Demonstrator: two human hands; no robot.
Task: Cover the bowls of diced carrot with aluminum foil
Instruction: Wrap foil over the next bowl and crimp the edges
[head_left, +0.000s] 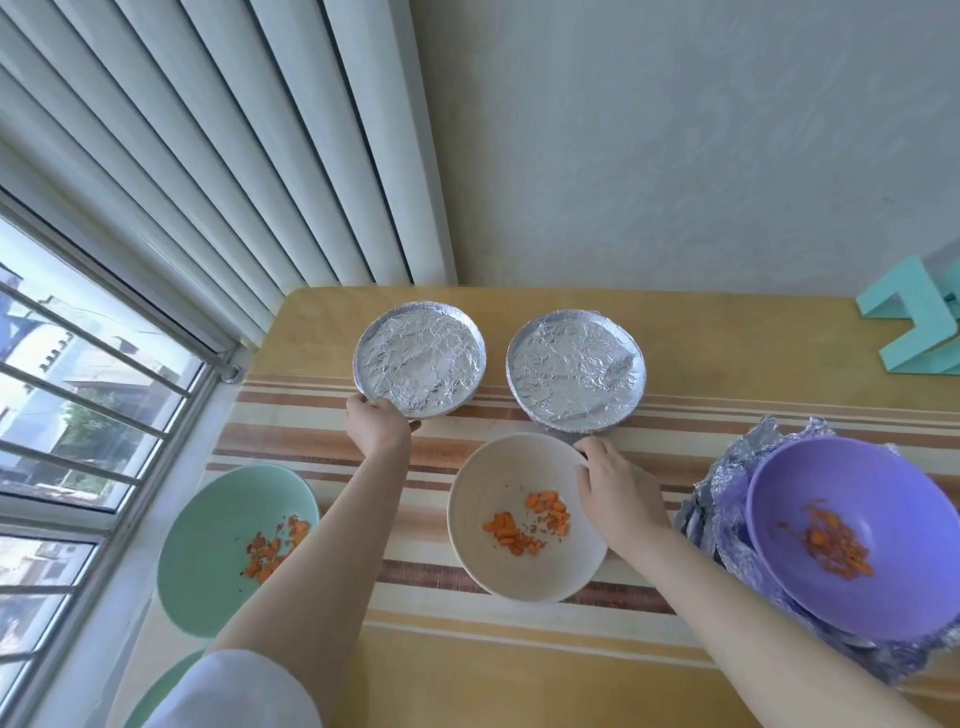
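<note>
Hands outstretched, left (376, 423) gripping foiled bowl (420, 358), right (618, 493) holding beige bowl (498, 499)

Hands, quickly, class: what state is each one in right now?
Left hand: grips the near rim of the left foil-covered bowl.
Right hand: fingers curled over the rim of the white bowl, holding it.

Striped table (519, 665) holds bowls (498, 483) (two foil-wrapped), loose foil (727, 509), teal stand (914, 322).

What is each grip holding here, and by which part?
The left grip holds the left foil-covered bowl by its near rim. The right grip holds the white bowl by its far right rim.
</note>
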